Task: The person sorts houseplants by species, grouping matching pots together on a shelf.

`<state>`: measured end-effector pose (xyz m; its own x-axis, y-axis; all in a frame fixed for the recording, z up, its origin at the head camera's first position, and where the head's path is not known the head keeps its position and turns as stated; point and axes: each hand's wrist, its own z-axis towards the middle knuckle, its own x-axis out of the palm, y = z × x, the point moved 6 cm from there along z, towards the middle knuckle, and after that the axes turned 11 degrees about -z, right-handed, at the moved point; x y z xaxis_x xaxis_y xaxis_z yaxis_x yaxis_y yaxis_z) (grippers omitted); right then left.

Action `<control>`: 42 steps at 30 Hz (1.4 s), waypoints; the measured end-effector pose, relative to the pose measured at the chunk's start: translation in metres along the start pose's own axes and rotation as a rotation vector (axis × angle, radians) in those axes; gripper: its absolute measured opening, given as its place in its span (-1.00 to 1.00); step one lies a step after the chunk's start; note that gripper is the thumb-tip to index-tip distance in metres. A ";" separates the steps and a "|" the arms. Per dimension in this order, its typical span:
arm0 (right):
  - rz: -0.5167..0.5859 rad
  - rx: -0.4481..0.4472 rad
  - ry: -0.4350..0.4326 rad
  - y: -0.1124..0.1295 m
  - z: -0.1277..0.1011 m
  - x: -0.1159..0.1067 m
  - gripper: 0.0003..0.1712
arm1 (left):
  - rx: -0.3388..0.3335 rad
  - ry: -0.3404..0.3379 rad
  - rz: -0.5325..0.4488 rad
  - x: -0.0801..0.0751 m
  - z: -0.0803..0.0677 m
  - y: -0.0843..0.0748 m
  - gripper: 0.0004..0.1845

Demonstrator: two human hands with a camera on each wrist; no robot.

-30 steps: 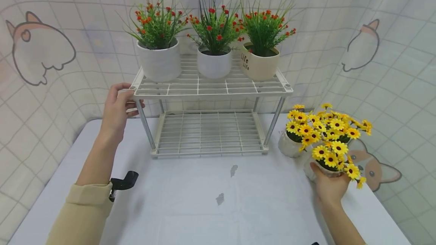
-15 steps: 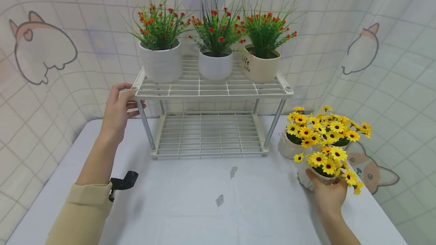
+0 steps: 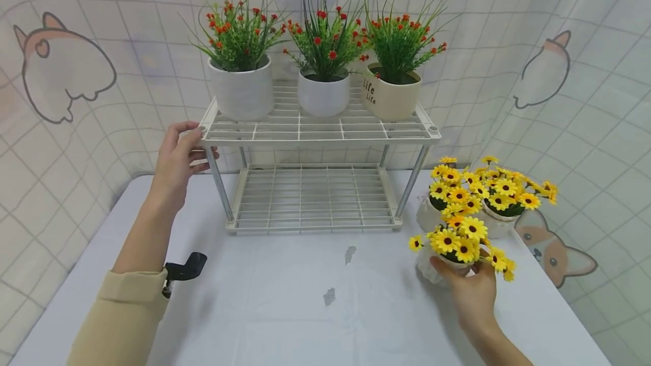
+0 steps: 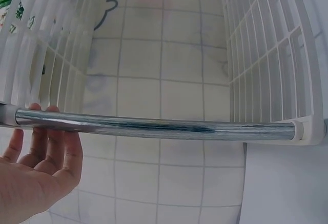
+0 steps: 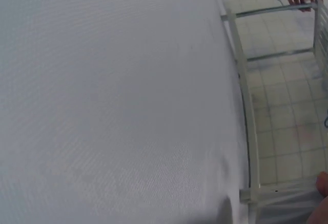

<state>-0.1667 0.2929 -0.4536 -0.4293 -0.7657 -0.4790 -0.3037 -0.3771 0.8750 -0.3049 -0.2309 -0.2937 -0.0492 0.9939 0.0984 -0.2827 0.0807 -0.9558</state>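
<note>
Holding: right grip (image 3: 473,292), clamped on yellow-flowered pot (image 3: 431,270), right of rack (image 3: 320,142); left grip (image 3: 175,160), clamped on rack corner. Shelved on top: three red-flowered pots (image 3: 323,97). Apparently outstanding: held pot, two yellow companions (image 3: 500,225) behind.

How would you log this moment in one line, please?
left hand: holds rack | right hand: grips flowerpot | top shelf: three red-flowered plants | table: two other flowerpots

A white two-tier rack (image 3: 320,142) stands on the far part of the white desk (image 3: 274,292); its upper level carries, left to right, a large white pot (image 3: 241,94), a smaller white pot (image 3: 324,96) and a cream pot (image 3: 395,100). Right of it, one yellow-flowered pot (image 3: 426,218) and a second one (image 3: 500,226) stand on the desk.
</note>
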 end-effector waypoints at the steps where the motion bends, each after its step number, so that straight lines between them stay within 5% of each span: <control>1: -0.001 -0.007 0.018 0.002 -0.001 0.003 0.33 | -0.001 0.003 -0.007 0.000 0.000 0.000 -0.65; 11: 0.050 -0.148 0.131 0.042 -0.010 0.028 0.17 | -0.006 0.008 0.030 0.002 0.000 0.002 -0.60; 24: 0.144 -0.386 0.285 0.092 -0.022 0.076 -0.03 | -0.012 0.014 -0.120 0.002 0.001 0.002 -0.58; 42: 0.225 -0.411 0.327 0.125 -0.036 0.154 0.04 | 0.001 0.006 -0.143 0.001 0.001 0.002 -0.42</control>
<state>-0.2401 0.1095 -0.4155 -0.1397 -0.9474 -0.2880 0.1491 -0.3077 0.9397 -0.3063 -0.2302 -0.2950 -0.0026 0.9727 0.2322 -0.2874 0.2217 -0.9318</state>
